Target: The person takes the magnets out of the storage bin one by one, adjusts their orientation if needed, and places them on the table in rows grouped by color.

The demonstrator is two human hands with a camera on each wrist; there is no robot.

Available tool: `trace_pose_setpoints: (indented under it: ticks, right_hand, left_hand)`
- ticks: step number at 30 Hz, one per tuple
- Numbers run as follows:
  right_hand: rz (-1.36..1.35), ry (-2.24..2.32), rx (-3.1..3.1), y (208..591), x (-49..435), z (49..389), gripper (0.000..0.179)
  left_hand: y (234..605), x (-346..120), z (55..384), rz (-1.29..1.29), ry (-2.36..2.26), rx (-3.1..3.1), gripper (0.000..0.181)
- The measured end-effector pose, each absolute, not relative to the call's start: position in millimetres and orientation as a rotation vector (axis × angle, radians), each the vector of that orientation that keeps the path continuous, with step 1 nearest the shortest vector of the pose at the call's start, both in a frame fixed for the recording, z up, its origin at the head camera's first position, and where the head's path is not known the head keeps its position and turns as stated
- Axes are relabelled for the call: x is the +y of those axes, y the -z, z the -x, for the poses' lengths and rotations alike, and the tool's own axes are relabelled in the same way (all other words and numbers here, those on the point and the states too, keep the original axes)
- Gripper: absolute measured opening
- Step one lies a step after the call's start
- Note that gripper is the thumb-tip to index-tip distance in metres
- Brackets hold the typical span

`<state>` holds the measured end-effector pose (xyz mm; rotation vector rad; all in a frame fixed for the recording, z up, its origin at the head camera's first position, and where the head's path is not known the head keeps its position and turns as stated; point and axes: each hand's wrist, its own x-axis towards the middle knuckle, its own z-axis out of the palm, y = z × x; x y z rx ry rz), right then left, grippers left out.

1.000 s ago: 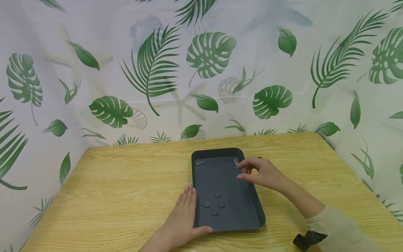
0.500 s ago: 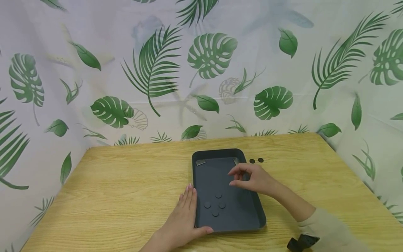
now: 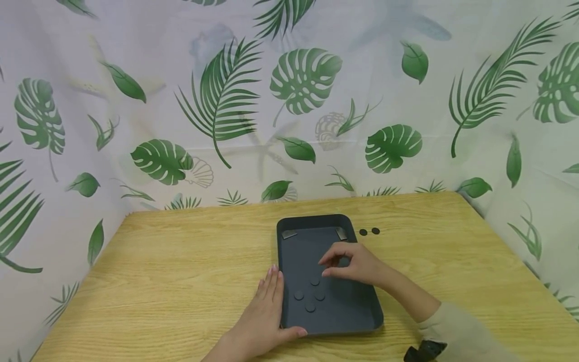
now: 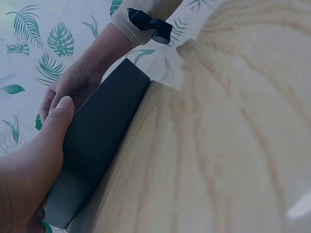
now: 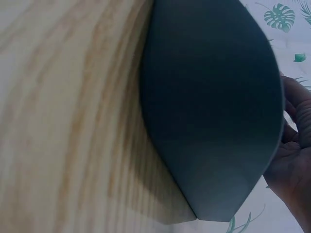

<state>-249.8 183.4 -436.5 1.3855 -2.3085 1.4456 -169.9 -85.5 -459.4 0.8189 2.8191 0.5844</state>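
Observation:
A dark grey rectangular tray (image 3: 362, 311) lies on the wooden table. Several small dark round discs (image 3: 299, 295) sit grouped on the tray's floor towards its near left. My left hand (image 3: 260, 314) lies along the tray's left side with straight fingers, its thumb at the near edge. Over the tray's middle, just beyond the discs, is my right hand (image 3: 355, 263), thumb and fingers bent towards each other with a gap between their tips and nothing visible in it. The left wrist view shows the left thumb by the tray's outer wall (image 4: 102, 141); the right hand is behind the tray.
Small shiny rectangular pieces (image 3: 289, 234) lie at both far corners inside the tray. Two black discs (image 3: 369, 232) rest on the wooden table (image 3: 190, 266) beyond the tray's right side. A leaf-print cloth (image 3: 289, 100) surrounds the table at the back and sides.
My right hand has moved left and nearer to me, from the tray's right rim to over its middle, uncovering the two black discs on the table. The left hand stays in place.

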Motion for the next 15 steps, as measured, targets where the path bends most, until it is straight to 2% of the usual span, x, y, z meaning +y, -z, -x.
trace_pose_setpoints:
  ticks: [5,15]
  right_hand:
    - [-1.447,-1.495,-2.340,439.2,180.5,249.7,0.019]
    - [-1.523,-1.491,-2.431,444.8,176.6,253.3,0.024]
  left_hand:
    - [459.5,-85.3,169.8,-0.818,-0.581,2.822,0.111]
    - [459.3,-85.1,170.3,-0.824,-0.588,2.815,0.110]
